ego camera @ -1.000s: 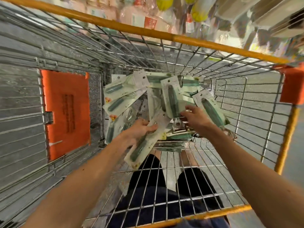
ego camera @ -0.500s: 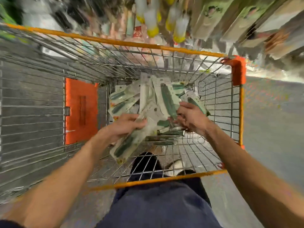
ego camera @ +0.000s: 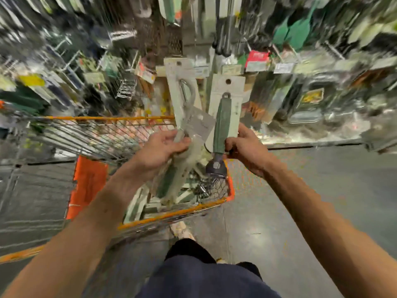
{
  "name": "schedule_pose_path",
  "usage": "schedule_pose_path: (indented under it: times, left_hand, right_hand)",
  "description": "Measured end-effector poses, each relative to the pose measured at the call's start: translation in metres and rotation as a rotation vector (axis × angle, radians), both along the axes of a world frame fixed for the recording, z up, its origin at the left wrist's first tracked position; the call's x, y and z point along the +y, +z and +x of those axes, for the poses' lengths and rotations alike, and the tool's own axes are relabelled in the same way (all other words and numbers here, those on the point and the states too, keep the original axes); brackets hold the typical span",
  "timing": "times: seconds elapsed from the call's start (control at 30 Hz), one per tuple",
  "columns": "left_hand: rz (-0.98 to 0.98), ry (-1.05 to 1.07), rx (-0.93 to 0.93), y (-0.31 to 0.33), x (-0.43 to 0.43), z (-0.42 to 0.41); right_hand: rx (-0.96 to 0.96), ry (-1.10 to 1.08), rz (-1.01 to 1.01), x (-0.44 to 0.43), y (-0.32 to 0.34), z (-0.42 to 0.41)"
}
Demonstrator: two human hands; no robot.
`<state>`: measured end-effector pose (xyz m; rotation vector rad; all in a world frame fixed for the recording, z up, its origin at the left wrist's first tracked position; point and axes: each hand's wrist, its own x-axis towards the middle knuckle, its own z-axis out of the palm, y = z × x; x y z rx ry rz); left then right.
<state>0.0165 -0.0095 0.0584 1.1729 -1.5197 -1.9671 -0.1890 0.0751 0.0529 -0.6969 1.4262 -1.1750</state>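
Observation:
My left hand [ego camera: 162,150] grips a bundle of carded tool packs [ego camera: 185,117] with pale backing cards, held upright above the cart. My right hand [ego camera: 243,147] grips one carded tool [ego camera: 222,123] with a green handle and a dark metal head at its lower end. Both packs are raised in front of me, side by side. More of the same packs [ego camera: 150,203] lie in the near corner of the wire cart [ego camera: 103,136]. The picture is blurred by motion.
The orange-railed wire cart stands to my left, with an orange flap [ego camera: 88,183] on its side. A shelf wall of hanging carded goods [ego camera: 300,82] fills the background. Grey floor [ego camera: 300,201] lies to the right. My dark trousers [ego camera: 204,276] show at the bottom.
Both hands have lifted out of the cart with packs in them, up toward the shelf display. The view has swung up and right, away from the cart's inside.

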Motion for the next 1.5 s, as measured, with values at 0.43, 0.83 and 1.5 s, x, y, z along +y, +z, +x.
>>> schedule_pose_path:
  times: [0.43,0.83,1.5]
  left_hand:
    - [-0.389,-0.381,0.248,0.137,0.094,-0.226]
    - [-0.508,-0.759,0.389,0.184,0.122,-0.444]
    - [-0.429,-0.520,0.525,0.217,0.034,-0.759]
  right_hand:
    - [0.202,-0.556,-0.409,0.155,0.152,-0.134]
    - [0.341,-0.836,-0.488,0.200,0.195,-0.304]
    - [0.326,-0.874,-0.433,0.128,0.250,-0.607]
